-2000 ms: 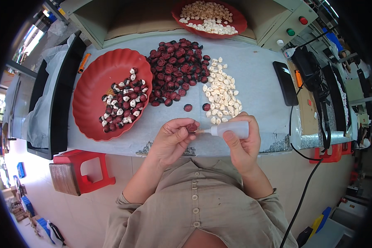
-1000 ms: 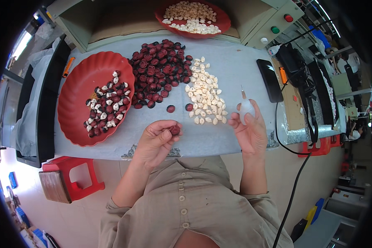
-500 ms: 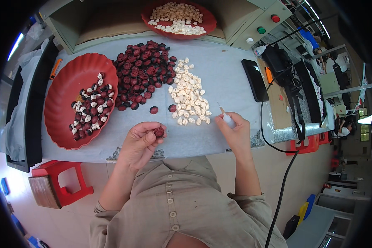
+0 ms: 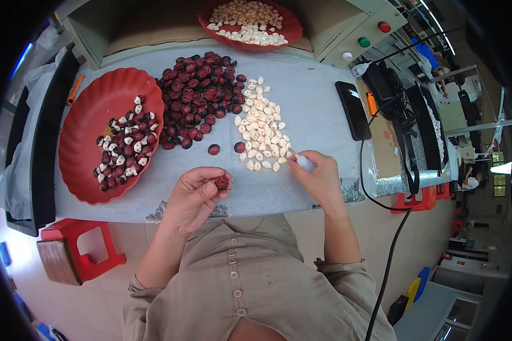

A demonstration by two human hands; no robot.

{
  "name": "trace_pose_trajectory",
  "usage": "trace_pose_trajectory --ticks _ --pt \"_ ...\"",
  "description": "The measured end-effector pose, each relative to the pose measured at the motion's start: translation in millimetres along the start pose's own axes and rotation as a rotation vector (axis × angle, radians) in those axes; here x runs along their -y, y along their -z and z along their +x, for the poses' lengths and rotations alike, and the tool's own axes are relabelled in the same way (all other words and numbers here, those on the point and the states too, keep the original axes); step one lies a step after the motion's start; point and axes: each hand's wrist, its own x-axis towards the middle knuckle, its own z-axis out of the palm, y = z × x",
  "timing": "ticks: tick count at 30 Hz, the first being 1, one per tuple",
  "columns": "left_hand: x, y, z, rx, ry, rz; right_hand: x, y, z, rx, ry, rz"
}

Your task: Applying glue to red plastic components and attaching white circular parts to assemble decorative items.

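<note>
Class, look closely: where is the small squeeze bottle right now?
In the head view, the squeeze bottle is in the person's right hand, just right of the spread of cream-coloured pieces.

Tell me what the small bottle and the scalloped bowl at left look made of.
Small bottle: probably plastic, smooth, judging by its pale, milky body. Scalloped bowl: likely moulded plastic with a satin finish, going by its even red colour and regular ribs.

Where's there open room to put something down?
The table is bare between the cream pieces and the black phone, beyond the right hand, with another strip between it and the left hand. It's crowded from the red bowl across the dark-red heap.
</note>
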Motion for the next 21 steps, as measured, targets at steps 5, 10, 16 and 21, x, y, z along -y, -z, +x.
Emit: trace_pose_trajectory --ticks 5,10,16,21 --pt "0.1 -0.2 -1.5 -0.044 0.033 0.044 -4.2 9.2 -11.1 -0.025 -0.146 -0.066" --pt "0.1 0.1 -0.9 -0.002 0.002 -0.003 -6.0 17.8 -13.8 0.013 -0.089 -0.043" --pt "-1.5 -1.6 -0.3 -0.038 0.024 0.052 -11.0 26.4 -13.5 0.128 -0.033 -0.058" --pt "-0.4 -1.6 0.0 -0.016 0.003 0.027 10.9 17.9 -10.7 0.225 -0.302 0.683"
